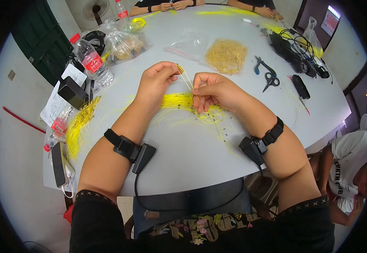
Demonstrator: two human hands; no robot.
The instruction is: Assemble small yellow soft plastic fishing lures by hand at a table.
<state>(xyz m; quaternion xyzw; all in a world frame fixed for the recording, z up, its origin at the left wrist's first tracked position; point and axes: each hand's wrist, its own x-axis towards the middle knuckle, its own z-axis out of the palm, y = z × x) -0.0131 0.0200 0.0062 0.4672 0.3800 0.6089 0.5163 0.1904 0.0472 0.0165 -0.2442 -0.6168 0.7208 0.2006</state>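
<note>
Along the left edge of the grey table (192, 156) a dark phone (58, 164) lay at the near corner, with a loose bundle of yellow strands (79, 124) just beside it, and farther back a black box (73, 92) rested on printed papers (59, 101) near a clear water bottle with a red label (91, 62). Behind the bottle, toward the far left of the table, sat a clear plastic bag (124, 44) with something pale inside. Near the middle of the table the left hand (156, 82) was curled shut, its thumb and forefinger pinched on the upper end of a few thin yellow strands (186, 81). Those strands ran down and to the right into the right hand (215, 90), whose fingertips were closed on their lower part, the remaining fingers bent over the heap of yellow strands (183, 102) spread on the table under and between both hands. Each wrist wore a black strap with a small black unit, a cable running from it toward the near edge. Beyond the hands, toward the far edge, lay a tangled golden bundle (226, 55). To its right were blue-handled pliers (259, 64) and black scissors (271, 79), then a tangle of black cables (297, 50) near the right edge. Other people's hands (170, 6) rested at the far edge.
</note>
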